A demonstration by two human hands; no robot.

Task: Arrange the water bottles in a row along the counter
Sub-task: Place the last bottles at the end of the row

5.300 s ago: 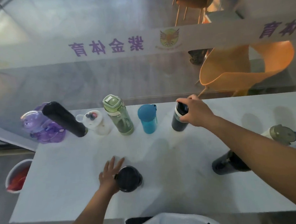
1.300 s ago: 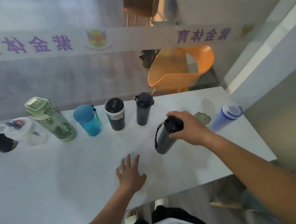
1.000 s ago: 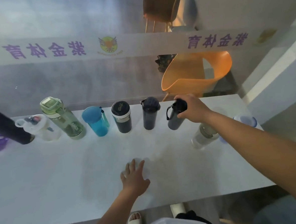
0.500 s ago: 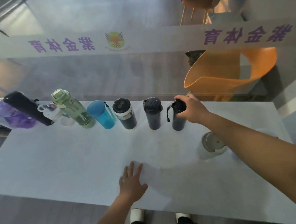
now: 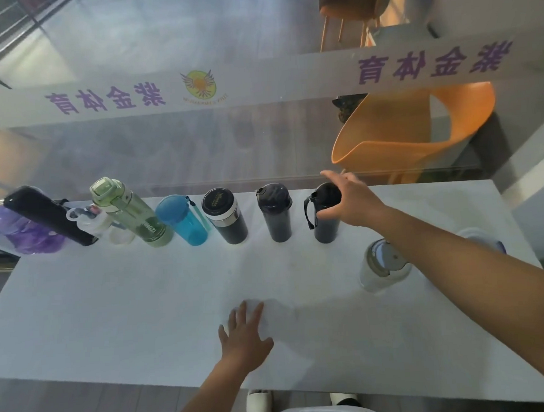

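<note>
Several bottles stand in a row along the far edge of the white counter (image 5: 143, 309): a purple bottle (image 5: 21, 234), a tall black flask (image 5: 46, 214), a small clear bottle (image 5: 106, 224), a green bottle (image 5: 131, 211), a blue cup (image 5: 182, 219), a black tumbler with a steel band (image 5: 225, 215), a dark bottle (image 5: 276, 212) and a dark bottle with a strap (image 5: 324, 215). My right hand (image 5: 351, 201) hovers over that last bottle's right side, fingers spread. My left hand (image 5: 245, 333) lies flat on the counter near the front. A white bottle (image 5: 381, 267) stands apart under my right forearm.
A blue-lidded bottle (image 5: 486, 237) peeks out behind my right forearm near the counter's right edge. A glass wall with a white lettered band (image 5: 256, 79) rises right behind the row. An orange chair (image 5: 419, 133) sits beyond the glass.
My right hand set the strap bottle upright at the right end of the row and has now opened, lifting off its lid. The left hand stayed flat.
</note>
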